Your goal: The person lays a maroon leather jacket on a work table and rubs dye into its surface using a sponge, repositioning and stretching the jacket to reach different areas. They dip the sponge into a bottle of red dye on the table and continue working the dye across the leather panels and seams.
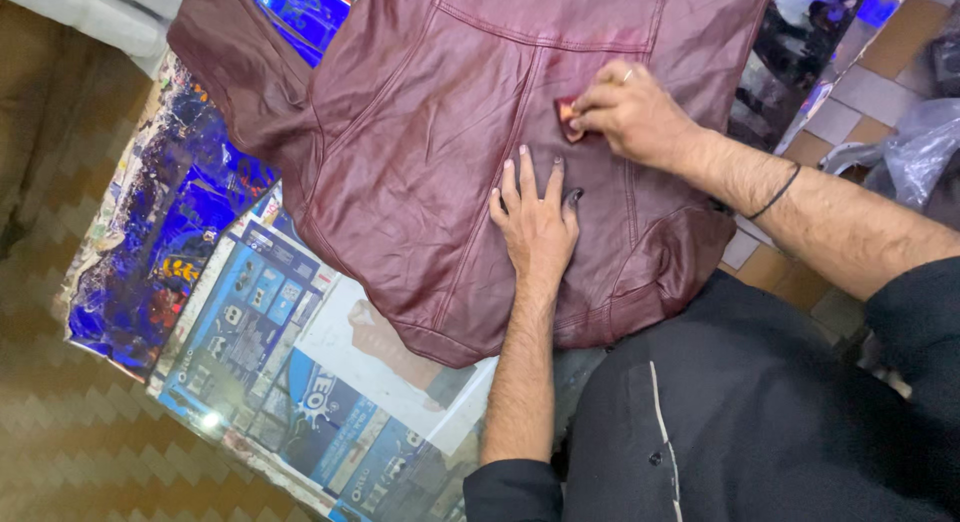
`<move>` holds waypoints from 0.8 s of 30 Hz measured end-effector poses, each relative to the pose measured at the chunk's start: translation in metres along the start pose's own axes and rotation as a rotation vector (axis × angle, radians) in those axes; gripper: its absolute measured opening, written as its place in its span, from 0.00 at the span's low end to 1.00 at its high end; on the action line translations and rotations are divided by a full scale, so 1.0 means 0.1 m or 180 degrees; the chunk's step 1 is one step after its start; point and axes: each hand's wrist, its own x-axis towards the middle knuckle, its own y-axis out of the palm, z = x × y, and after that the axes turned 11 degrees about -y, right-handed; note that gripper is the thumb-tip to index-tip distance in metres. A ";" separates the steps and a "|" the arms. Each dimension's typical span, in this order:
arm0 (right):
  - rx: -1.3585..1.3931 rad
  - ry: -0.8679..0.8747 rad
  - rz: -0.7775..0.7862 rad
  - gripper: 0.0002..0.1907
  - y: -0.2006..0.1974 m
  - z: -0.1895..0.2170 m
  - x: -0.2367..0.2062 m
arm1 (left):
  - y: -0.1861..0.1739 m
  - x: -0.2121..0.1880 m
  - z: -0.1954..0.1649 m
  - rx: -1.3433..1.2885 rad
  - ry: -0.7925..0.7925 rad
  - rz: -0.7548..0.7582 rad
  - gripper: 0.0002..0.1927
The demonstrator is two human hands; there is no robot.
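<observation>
Maroon leather jacket lies spread flat on the bench, back side up, hem toward the person. Small red pad sits on the jacket's centre seam area, touching the leather. Right hand pinches that pad between fingertips and thumb, knuckles up, ring on one finger, thin black band on the forearm. Left hand lies just below it, fingers spread, palm pressed flat on the leather, forearm straight back toward the body. Under the jacket: bench top covered with flat printed sheets, rectangular blue-and-white ones at lower left, a darker blue glossy one along the left edge. Crumpled clear plastic bag at right on the tiled floor; contents can't be made out.
</observation>
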 end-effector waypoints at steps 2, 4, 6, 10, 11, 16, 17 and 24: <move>-0.0123 -0.0209 0.0110 0.10 0.01 0.00 0.01 | 0.01 0.00 0.00 0.0006 0.0008 0.0043 0.29; -0.0449 0.0134 0.0087 0.10 0.02 0.03 -0.02 | 0.01 0.01 0.00 -0.0033 -0.0007 -0.0023 0.28; -0.0512 0.0210 0.0125 0.10 0.00 0.08 -0.05 | 0.01 0.01 0.01 -0.0037 -0.0020 0.0001 0.29; -0.0349 0.0135 0.0126 0.09 -0.03 0.26 -0.26 | 0.02 0.02 0.02 -0.0073 -0.0030 0.0060 0.31; -0.0339 0.0202 0.0076 0.09 -0.02 0.26 -0.30 | 0.03 0.02 0.02 -0.0082 -0.0037 0.0050 0.31; -0.0531 0.0247 -0.0021 0.07 0.12 0.21 -0.40 | 0.08 0.01 0.01 -0.0045 -0.0043 0.0039 0.30; -0.0441 0.0024 0.0000 0.06 0.13 0.19 -0.39 | 0.09 0.01 0.01 -0.0044 -0.0033 0.0049 0.31; -0.0589 0.0325 -0.0145 0.06 0.25 0.19 -0.18 | 0.10 -0.01 0.01 -0.0116 -0.0058 -0.0016 0.30</move>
